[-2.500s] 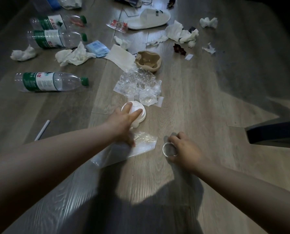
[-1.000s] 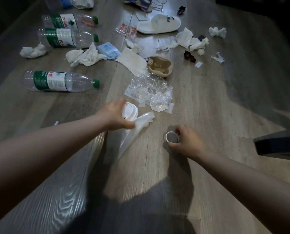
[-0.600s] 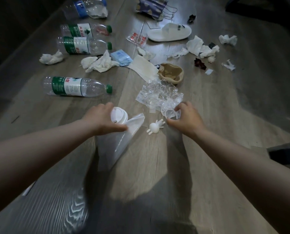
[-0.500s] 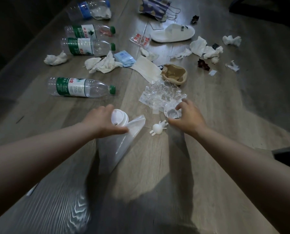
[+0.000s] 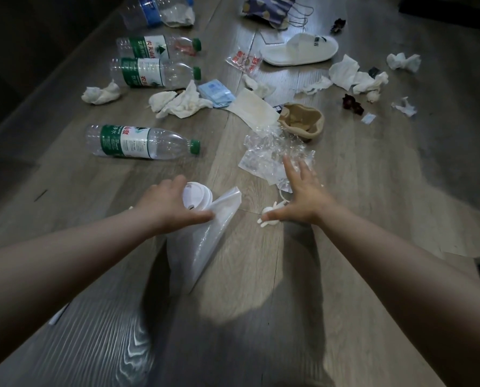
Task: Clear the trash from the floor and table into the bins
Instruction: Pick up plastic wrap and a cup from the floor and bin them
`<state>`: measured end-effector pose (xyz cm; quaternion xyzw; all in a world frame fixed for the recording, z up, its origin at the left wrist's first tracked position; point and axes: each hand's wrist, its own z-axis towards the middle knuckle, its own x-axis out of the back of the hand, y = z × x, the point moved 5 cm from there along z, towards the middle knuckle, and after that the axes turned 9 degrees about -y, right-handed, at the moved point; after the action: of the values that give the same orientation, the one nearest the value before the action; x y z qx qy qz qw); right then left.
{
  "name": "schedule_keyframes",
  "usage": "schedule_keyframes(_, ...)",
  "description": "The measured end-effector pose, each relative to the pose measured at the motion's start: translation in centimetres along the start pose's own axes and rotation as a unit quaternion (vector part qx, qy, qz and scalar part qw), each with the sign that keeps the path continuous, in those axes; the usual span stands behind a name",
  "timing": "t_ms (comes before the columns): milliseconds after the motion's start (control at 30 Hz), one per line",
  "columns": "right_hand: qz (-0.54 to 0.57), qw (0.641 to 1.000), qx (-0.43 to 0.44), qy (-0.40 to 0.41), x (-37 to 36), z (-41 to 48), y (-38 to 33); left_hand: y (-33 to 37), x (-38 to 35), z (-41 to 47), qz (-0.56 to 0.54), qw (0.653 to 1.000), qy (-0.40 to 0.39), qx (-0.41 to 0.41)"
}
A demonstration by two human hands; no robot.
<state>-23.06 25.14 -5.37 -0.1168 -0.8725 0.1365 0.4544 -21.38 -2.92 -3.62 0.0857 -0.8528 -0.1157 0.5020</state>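
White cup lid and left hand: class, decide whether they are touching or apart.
Touching. The head view shows the left hand gripping the white cup lid, with its fingers curled over the lid's edge.

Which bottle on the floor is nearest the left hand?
The lone green-labelled bottle, lying just beyond the left hand; the other three lie farther back, grouped together.

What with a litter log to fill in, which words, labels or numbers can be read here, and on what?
"山泉" in red and "净水" in white: label of the nearest bottle.
"农夫山": label of the farthest green-label bottle.
Too blurred to read: print on the middle green-label bottle, the slipper, the red-printed packet, the blue-label bottle and the blue packet.
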Motion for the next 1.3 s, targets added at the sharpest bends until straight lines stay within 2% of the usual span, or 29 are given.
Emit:
schedule_keyframes(167, -0.088, 0.996, -0.002, 0.015, -0.8, 0.3, 0.0, 0.2, -0.3, 0.0, -0.007, 1.0, 0.007, 0.0)
schedule_keyframes(267, -0.14, 0.988, 0.001, 0.064, -2.1, -0.1, 0.0, 0.3, -0.4, 0.0, -0.004, 1.0, 0.015, -0.006)
schedule_keyframes(433, -0.137, 0.979, -0.002, 0.152, -2.3, -0.7, -0.6, 0.2, -0.6, 0.0, -0.006, 1.0, 0.02, -0.009)
schedule_keyframes(667, -0.095, 0.985, -0.01, 0.143, -2.4, -0.3, -0.4, 0.0, -0.8, 0.2, -0.012, 1.0, 0.019, -0.007)
schedule_keyframes(933, 0.031, 0.983, 0.022, 0.182, -2.9, -1.3, -1.2, 0.1, -0.8, 0.2, -0.015, 1.0, 0.018, -0.003)
schedule_keyframes(1100, 0.115, 0.979, 0.001, 0.169, -2.6, -1.4, -1.3, 0.0, -0.7, -0.1, -0.048, 0.999, 0.017, -0.003)
schedule_keyframes(1300, 0.158, 0.974, -0.025, 0.161, -2.2, -2.6, -0.4, 0.3, 0.2, -1.2, -0.069, 0.997, 0.024, -0.002)
